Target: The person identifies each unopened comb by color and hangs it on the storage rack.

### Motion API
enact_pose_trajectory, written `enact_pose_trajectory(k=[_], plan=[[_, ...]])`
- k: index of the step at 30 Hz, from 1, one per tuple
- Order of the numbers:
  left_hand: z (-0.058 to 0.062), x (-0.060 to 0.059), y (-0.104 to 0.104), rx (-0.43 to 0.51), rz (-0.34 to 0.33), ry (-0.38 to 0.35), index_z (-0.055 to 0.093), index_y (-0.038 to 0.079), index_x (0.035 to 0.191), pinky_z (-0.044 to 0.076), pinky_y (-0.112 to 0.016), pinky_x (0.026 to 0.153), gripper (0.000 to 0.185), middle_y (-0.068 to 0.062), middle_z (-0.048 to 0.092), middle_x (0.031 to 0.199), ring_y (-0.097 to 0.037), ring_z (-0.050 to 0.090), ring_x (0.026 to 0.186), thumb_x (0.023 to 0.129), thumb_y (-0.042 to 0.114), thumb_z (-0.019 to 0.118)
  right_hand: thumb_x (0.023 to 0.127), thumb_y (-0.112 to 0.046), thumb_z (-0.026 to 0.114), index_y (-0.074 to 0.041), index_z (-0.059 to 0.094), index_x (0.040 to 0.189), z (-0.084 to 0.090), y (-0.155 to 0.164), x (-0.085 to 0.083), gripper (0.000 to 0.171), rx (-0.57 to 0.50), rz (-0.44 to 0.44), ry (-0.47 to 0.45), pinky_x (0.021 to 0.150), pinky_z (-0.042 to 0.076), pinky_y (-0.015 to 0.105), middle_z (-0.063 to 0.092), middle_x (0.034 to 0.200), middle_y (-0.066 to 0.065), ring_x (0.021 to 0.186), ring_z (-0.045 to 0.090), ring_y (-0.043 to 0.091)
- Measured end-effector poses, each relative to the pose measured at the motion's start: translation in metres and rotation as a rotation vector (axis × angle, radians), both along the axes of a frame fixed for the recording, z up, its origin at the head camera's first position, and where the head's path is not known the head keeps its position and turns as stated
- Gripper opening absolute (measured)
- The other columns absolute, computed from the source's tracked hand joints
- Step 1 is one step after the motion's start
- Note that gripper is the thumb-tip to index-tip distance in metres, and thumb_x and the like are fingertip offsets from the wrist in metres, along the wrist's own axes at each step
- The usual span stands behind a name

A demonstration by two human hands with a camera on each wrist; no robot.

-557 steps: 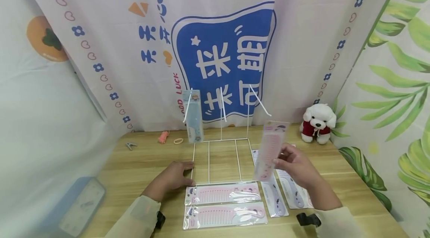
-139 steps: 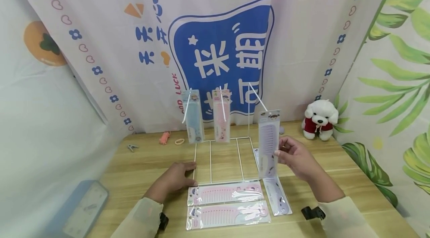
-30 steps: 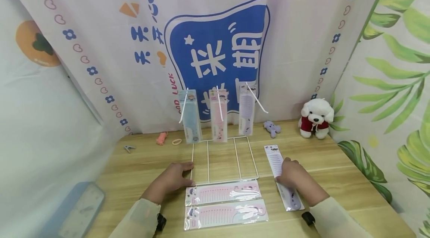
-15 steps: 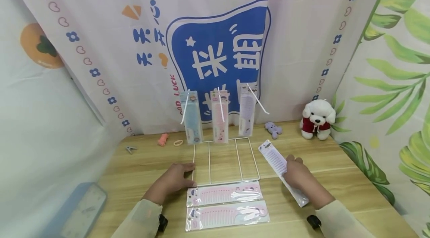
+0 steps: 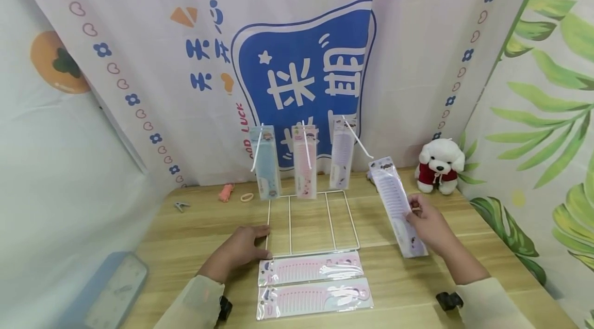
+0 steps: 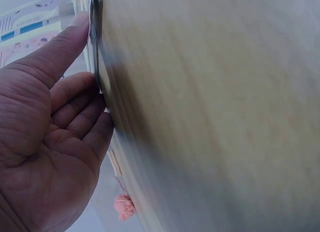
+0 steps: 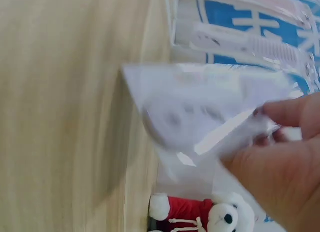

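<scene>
Rack (image 5: 290, 226) of white wire stands on the wooden table (image 5: 195, 231), its three hooks (image 5: 357, 138) jutting forward above the base. Reading left to right, we find packaged combs hung on them: a blue comb (image 5: 266, 164), a pink comb (image 5: 302, 184) and a hung lilac comb (image 5: 342, 161); whether others hang behind these, we cannot tell.

To the right of the rack, the right hand (image 5: 430, 225) pinches the held comb (image 5: 396, 205), lilac and in a clear sleeve, by its right edge, thumb in front and the other fingers bent behind. We see it clear of the table and tilted, its top leaning left; the right wrist view blurs its print.

The left hand (image 5: 238, 246) rests at the rack's near left corner, thumb spread well away from loosely bent fingers, their tips against the wire; how firmly they press, we cannot tell.

Before the rack we note two flat, parallel packages: the far flat comb (image 5: 311, 268), just beside the wire, and the near flat comb (image 5: 301, 299), both pink. Farther back sit a toy (image 5: 370, 178), partly hidden by the held comb, and a dog (image 5: 440, 166) in red. At left lie a coral bundle (image 5: 226, 192), a loop (image 5: 247, 197) and a clip (image 5: 181, 206).
</scene>
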State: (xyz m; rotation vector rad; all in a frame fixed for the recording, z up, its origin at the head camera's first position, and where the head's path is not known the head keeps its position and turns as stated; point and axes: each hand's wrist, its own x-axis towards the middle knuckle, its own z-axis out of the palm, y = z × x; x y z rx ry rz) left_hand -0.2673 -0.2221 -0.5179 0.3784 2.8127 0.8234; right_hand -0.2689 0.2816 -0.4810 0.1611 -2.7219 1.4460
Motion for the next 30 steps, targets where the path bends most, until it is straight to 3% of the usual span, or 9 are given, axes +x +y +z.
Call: enact_pose_trajectory(k=[3, 6, 10, 14, 18, 30], plan=[[0.0, -0.001, -0.001, -0.008, -0.011, 0.012, 0.068, 0.006, 0.149, 0.041, -0.058, 0.127, 0.067, -0.009, 0.06, 0.161, -0.042, 0.049, 0.154, 0.089, 0.027, 0.092, 0.11, -0.009, 0.063, 0.002, 0.051, 0.134, 0.004, 0.004, 0.001, 0.029, -0.192, 0.028, -0.047, 0.088, 0.063, 0.028, 0.058, 0.13, 0.019, 0.115, 0.066, 0.016], [0.0, -0.002, -0.002, -0.014, -0.017, 0.018, 0.068, 0.006, 0.148, 0.041, -0.058, 0.127, 0.068, -0.009, 0.061, 0.161, -0.043, 0.049, 0.154, 0.089, 0.028, 0.093, 0.107, -0.009, 0.069, 0.001, 0.054, 0.126, 0.007, 0.004, 0.004, 0.026, -0.335, 0.07, -0.057, 0.088, 0.065, 0.028, 0.061, 0.122, 0.006, 0.11, 0.068, 0.004], [0.001, -0.003, -0.002, -0.015, -0.018, 0.02, 0.069, 0.006, 0.148, 0.042, -0.058, 0.126, 0.069, -0.008, 0.061, 0.16, -0.043, 0.049, 0.153, 0.088, 0.029, 0.094, 0.105, 0.001, 0.068, -0.004, 0.06, 0.117, 0.009, 0.0, 0.009, 0.015, -0.552, 0.207, -0.029, 0.09, 0.067, 0.03, 0.068, 0.114, -0.004, 0.108, 0.072, 0.007], [0.0, -0.003, -0.001, -0.018, -0.02, 0.023, 0.069, 0.006, 0.148, 0.042, -0.059, 0.126, 0.069, -0.01, 0.062, 0.159, -0.043, 0.05, 0.153, 0.088, 0.03, 0.094, 0.105, 0.01, 0.061, -0.011, 0.063, 0.116, 0.014, -0.01, 0.013, 0.024, -0.7, 0.38, -0.003, 0.092, 0.067, 0.032, 0.07, 0.117, -0.003, 0.11, 0.073, 0.012], [-0.001, -0.002, -0.002, -0.015, -0.017, 0.017, 0.068, 0.006, 0.148, 0.042, -0.058, 0.126, 0.069, -0.01, 0.061, 0.16, -0.043, 0.05, 0.153, 0.088, 0.029, 0.093, 0.105, 0.01, 0.061, -0.012, 0.063, 0.115, 0.022, -0.022, 0.014, 0.025, -0.686, 0.439, -0.001, 0.093, 0.066, 0.034, 0.071, 0.12, -0.003, 0.112, 0.072, 0.014], [0.0, -0.001, 0.0, -0.011, -0.009, 0.008, 0.067, 0.007, 0.149, 0.042, -0.058, 0.127, 0.067, -0.01, 0.061, 0.16, -0.042, 0.049, 0.154, 0.09, 0.028, 0.092, 0.105, 0.003, 0.066, -0.007, 0.061, 0.119, 0.032, -0.046, 0.009, 0.018, -0.62, 0.42, -0.031, 0.096, 0.065, 0.035, 0.066, 0.117, -0.002, 0.116, 0.07, 0.015]])
